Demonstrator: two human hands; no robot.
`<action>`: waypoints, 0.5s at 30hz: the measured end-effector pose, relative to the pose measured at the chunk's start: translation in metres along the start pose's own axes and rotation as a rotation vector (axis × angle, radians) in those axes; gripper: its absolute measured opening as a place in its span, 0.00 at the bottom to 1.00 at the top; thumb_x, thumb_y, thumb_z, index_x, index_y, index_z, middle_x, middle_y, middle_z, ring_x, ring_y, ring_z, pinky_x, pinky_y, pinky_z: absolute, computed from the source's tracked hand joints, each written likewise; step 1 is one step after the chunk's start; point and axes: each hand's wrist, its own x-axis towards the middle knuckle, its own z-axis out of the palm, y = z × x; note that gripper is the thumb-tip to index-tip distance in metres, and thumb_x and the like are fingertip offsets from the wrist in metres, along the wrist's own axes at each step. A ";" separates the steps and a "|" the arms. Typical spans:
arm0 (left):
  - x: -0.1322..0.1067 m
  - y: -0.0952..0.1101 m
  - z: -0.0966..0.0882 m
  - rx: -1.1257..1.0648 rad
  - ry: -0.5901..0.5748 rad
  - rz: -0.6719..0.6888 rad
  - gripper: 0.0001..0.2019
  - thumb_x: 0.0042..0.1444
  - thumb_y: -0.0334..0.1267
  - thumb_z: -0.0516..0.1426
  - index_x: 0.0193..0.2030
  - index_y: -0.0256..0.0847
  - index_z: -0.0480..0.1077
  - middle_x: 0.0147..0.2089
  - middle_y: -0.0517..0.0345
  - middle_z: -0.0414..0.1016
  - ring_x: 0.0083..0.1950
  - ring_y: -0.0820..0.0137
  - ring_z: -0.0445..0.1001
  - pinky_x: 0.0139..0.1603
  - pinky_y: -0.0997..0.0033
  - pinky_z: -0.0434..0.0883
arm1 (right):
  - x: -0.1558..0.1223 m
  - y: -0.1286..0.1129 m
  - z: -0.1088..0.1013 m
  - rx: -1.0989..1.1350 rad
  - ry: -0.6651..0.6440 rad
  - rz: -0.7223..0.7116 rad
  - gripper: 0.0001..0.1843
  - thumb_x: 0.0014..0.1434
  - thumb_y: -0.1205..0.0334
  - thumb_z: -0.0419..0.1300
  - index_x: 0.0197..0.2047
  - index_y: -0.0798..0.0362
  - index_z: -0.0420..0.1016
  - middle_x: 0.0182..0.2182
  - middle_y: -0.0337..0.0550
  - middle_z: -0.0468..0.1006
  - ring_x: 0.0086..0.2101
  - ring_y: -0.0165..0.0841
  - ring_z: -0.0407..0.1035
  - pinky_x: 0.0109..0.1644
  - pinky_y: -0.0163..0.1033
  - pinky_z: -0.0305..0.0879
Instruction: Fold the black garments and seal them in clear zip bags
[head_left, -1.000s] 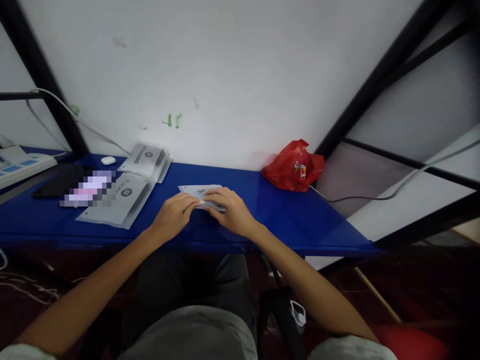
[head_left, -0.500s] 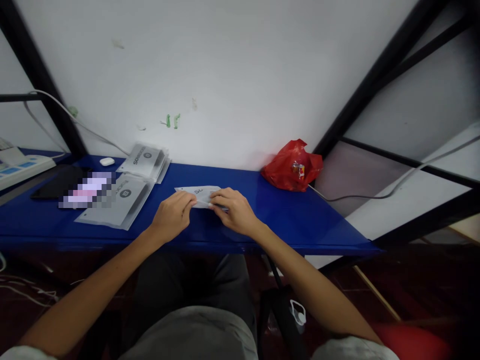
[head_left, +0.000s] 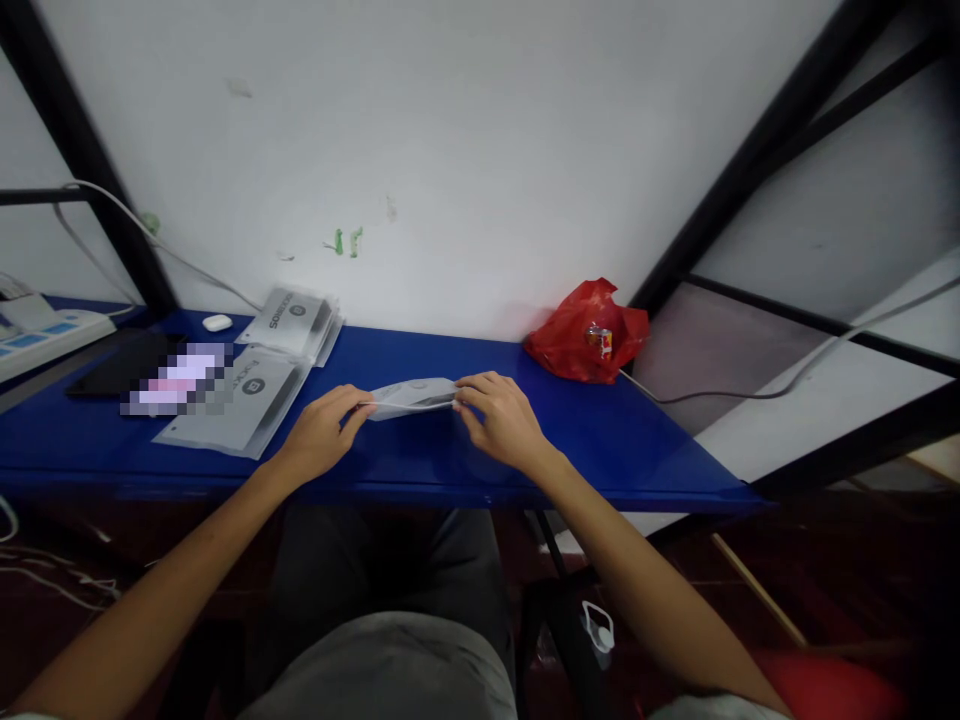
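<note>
Between my hands is a frosted plastic zip bag [head_left: 412, 396], its near edge stretched sideways and bowed into a narrow curve. My left hand [head_left: 328, 428] pinches the left end of that edge between thumb and fingers. At the opposite end, my right hand [head_left: 501, 420] grips the corner, where a small white piece shows by the fingertips. Most of the bag's printing is turned out of sight. Two similar printed bags lie to the left, a front one [head_left: 225, 425] and a back one [head_left: 289, 322] by the wall, both with something grey and flat inside.
The blue table [head_left: 420, 465] meets a white wall. A red plastic bag [head_left: 585, 335] sits at the back right. On the left are a phone with a blurred screen [head_left: 180, 380], a dark flat object [head_left: 124, 365], a white earbud case [head_left: 217, 323] and a power strip [head_left: 60, 335].
My hands have moved apart, the right one shifting rightward and the left slightly leftward. The bag's edge has gone from bunched to stretched between them.
</note>
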 end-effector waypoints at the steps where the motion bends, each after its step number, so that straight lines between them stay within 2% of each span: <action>1: 0.000 0.000 0.001 -0.002 -0.017 0.020 0.10 0.63 0.39 0.50 0.38 0.41 0.70 0.35 0.57 0.75 0.38 0.69 0.73 0.43 0.68 0.69 | 0.000 -0.002 0.000 0.000 0.004 -0.003 0.07 0.60 0.67 0.55 0.36 0.53 0.75 0.42 0.47 0.78 0.42 0.40 0.67 0.44 0.45 0.60; 7: 0.001 -0.002 0.006 0.021 0.013 0.059 0.13 0.64 0.40 0.48 0.38 0.42 0.73 0.35 0.57 0.76 0.36 0.70 0.73 0.40 0.69 0.70 | 0.002 -0.004 0.000 0.023 0.009 -0.032 0.10 0.61 0.68 0.54 0.40 0.52 0.76 0.42 0.47 0.78 0.41 0.39 0.68 0.43 0.45 0.61; 11: 0.002 -0.001 0.006 0.064 0.030 0.096 0.13 0.65 0.39 0.48 0.38 0.41 0.73 0.34 0.58 0.77 0.35 0.70 0.74 0.39 0.70 0.70 | 0.002 -0.004 0.001 0.012 0.014 -0.061 0.09 0.61 0.67 0.54 0.38 0.51 0.76 0.41 0.47 0.79 0.41 0.39 0.68 0.43 0.44 0.62; 15: 0.001 -0.005 0.004 0.203 0.029 0.160 0.13 0.64 0.34 0.47 0.37 0.41 0.73 0.34 0.58 0.78 0.34 0.70 0.74 0.36 0.70 0.69 | -0.001 -0.002 0.002 -0.038 -0.005 -0.083 0.09 0.61 0.68 0.54 0.36 0.52 0.75 0.42 0.47 0.79 0.42 0.40 0.67 0.44 0.45 0.62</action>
